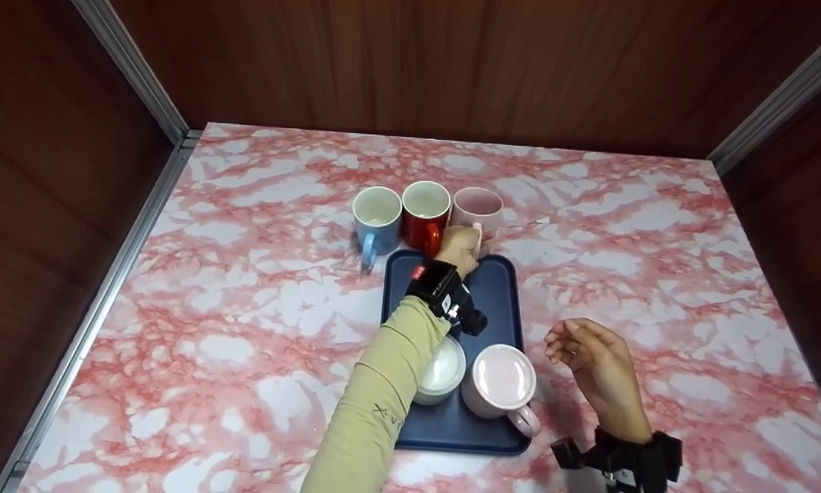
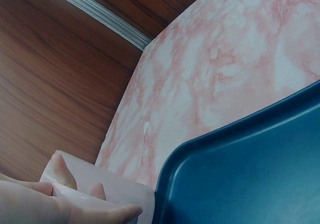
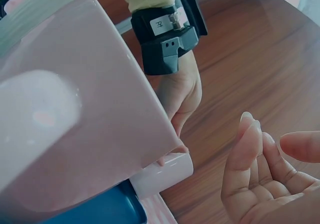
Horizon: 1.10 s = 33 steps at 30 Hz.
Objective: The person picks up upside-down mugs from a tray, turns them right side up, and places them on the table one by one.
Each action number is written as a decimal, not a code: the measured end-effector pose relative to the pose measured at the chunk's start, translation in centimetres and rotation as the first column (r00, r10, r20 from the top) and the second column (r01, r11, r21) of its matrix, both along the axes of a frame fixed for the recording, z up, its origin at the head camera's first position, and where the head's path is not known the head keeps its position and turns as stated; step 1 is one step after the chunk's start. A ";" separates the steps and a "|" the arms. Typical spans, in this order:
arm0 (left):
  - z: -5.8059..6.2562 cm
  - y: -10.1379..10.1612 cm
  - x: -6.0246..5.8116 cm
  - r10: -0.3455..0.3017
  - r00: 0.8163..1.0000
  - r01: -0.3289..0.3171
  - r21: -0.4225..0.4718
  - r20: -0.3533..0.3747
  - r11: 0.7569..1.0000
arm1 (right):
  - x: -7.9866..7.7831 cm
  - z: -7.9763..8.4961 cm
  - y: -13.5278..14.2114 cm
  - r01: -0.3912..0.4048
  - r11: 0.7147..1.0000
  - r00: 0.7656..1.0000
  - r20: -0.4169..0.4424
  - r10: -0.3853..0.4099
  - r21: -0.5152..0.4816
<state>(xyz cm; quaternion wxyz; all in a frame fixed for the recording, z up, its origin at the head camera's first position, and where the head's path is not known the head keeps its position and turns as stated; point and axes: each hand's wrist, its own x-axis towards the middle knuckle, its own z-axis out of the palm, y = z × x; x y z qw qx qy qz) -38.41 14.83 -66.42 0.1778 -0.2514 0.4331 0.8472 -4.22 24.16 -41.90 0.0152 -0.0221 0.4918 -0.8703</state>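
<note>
My left hand [image 1: 459,248] grips the handle side of an upright pink mug [image 1: 477,200] just past the tray's far edge. In the left wrist view its fingers [image 2: 62,171] curl about the mug's handle. Left of that mug stand a red mug [image 1: 417,222] and a light blue mug [image 1: 379,222], both upright. My right hand [image 1: 598,370] hovers right of the tray, holding nothing, fingers loosely bent. Nearest to it is another pink mug [image 1: 502,376], bottom up on the tray. Beside this sits a white mug [image 1: 444,370], also bottom up and partly hidden by my left sleeve.
The dark blue tray [image 1: 496,308] lies lengthwise on the red-and-white marbled table [image 1: 259,308]. Brown wood-grain panels [image 1: 410,68] enclose the table at the back and both sides, with metal strips [image 1: 143,75] along the corners.
</note>
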 end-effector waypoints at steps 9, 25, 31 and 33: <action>-1.5 -0.2 -0.2 -0.049 0.999 0.051 -0.173 0.016 0.984 | 0.3 -0.3 0.3 0.015 1.000 1.000 0.017 -0.015 0.009; -5.8 0.9 -3.8 0.078 0.987 -0.104 -0.196 -0.137 0.975 | -0.1 0.0 0.2 0.011 1.000 1.000 0.001 -0.011 0.029; 2.2 -0.8 0.8 -0.031 0.981 -0.037 -0.341 -0.192 0.939 | -0.7 -1.5 0.9 -0.014 1.000 1.000 -0.022 0.014 0.010; 6.6 -1.7 3.7 -0.065 0.975 -0.020 -0.376 -0.212 0.926 | -0.7 -1.4 0.9 -0.030 1.000 0.999 -0.031 0.030 -0.009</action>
